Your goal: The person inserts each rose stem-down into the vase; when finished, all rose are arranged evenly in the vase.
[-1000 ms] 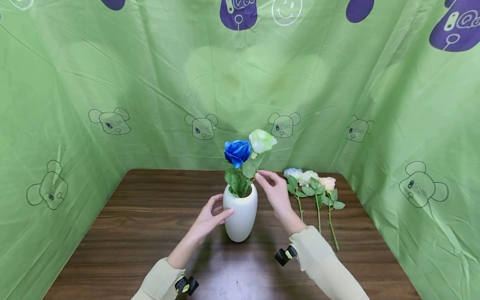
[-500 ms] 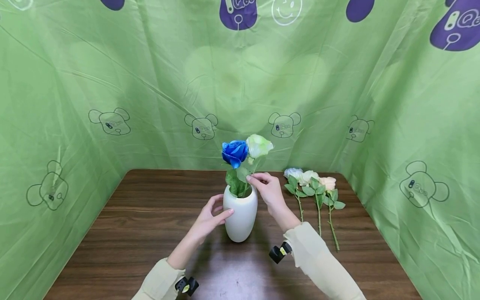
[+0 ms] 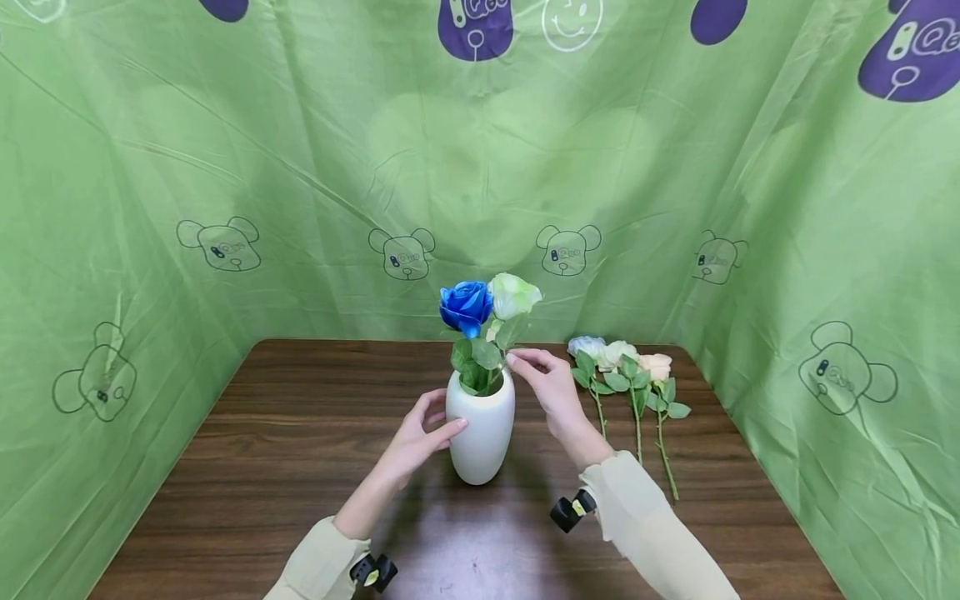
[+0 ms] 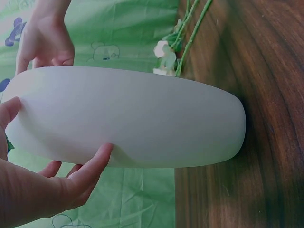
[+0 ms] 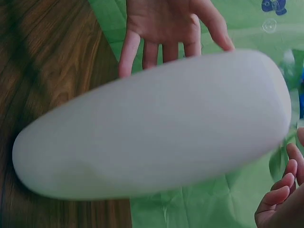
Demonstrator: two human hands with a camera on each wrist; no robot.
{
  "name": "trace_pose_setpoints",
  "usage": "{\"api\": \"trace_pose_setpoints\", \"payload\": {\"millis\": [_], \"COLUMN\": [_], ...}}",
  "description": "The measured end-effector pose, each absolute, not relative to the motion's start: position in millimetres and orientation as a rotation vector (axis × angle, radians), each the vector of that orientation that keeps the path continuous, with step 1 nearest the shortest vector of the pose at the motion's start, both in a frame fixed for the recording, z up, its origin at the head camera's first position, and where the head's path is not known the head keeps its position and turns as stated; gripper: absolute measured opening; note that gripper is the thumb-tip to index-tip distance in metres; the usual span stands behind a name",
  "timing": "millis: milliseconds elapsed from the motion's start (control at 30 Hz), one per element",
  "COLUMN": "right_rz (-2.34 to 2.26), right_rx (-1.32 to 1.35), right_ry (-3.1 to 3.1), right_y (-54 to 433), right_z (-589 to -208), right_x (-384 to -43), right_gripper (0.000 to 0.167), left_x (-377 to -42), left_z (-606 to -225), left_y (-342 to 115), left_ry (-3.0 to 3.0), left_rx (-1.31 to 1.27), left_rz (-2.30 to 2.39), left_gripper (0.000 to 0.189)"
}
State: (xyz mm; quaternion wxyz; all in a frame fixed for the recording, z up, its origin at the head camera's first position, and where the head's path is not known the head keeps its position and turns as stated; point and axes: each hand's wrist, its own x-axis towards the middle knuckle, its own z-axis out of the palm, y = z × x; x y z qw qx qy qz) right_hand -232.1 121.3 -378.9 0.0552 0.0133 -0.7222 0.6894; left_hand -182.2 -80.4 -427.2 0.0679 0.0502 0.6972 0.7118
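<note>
A white vase (image 3: 480, 437) stands upright on the table, its side filling both wrist views. Against its left side my left hand (image 3: 416, 437) holds it, the thumb on the front and the fingers reaching behind. In the vase are a blue rose (image 3: 466, 307) and, right of it, a pale green-white rose (image 3: 514, 296), with green leaves (image 3: 486, 353) above the rim. Right of the rim, my right hand (image 3: 551, 392) has thumb and forefinger together at the green-white rose's stem and leaves. Their exact contact is too small to see well.
On the right of the brown wooden table (image 3: 300, 433) lie a bluish-white rose (image 3: 587, 347), a white rose (image 3: 618, 353) and a peach rose (image 3: 656, 367), stems toward me. A green printed cloth (image 3: 315, 183) encloses the back and sides.
The green-white rose has moved left and lower, closer to the blue rose, which shifted slightly left. My right hand went left, then back right. The left hand and vase stayed put.
</note>
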Motion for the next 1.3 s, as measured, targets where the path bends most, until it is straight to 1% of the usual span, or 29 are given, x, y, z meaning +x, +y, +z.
{"api": "trace_pose_setpoints", "payload": {"millis": [267,600,700,800,933,1133,1233,1300], "right_rz": [2.142,2.109,2.061,2.046,2.067,2.029,1.934,1.877], "right_rx": [-0.143,-0.326,-0.318,-0.250,-0.237,-0.431,-0.557,-0.589], "right_ry": [-2.196,-2.264,-2.250,-2.178,-2.127,-2.120,-2.191,-2.253], "right_y": [155,200,215,236,258,271,271,272], "right_z": [-399,-440,-460,-497,-532,-542,-536,-535], "right_x": [-236,-245,-252,-267,-277,-268,-259,-255], "right_gripper": [0.034,0.037,0.034,0.028,0.026,0.026,0.031,0.034], "left_x": [-183,-183,-182,-183,-183,-183,-182,-182], "left_z": [-428,-427,-427,-428,-428,-428,-427,-427], "left_y": [-81,-81,-81,-81,-81,-82,-82,-82], "left_ry": [2.100,2.102,2.106,2.111,2.109,2.106,2.103,2.103], "left_rx": [0.150,0.153,0.158,0.164,0.161,0.165,0.166,0.166], "left_rz": [2.141,2.140,2.139,2.141,2.141,2.138,2.137,2.136], "left_gripper": [0.059,0.059,0.060,0.060,0.060,0.059,0.059,0.059]}}
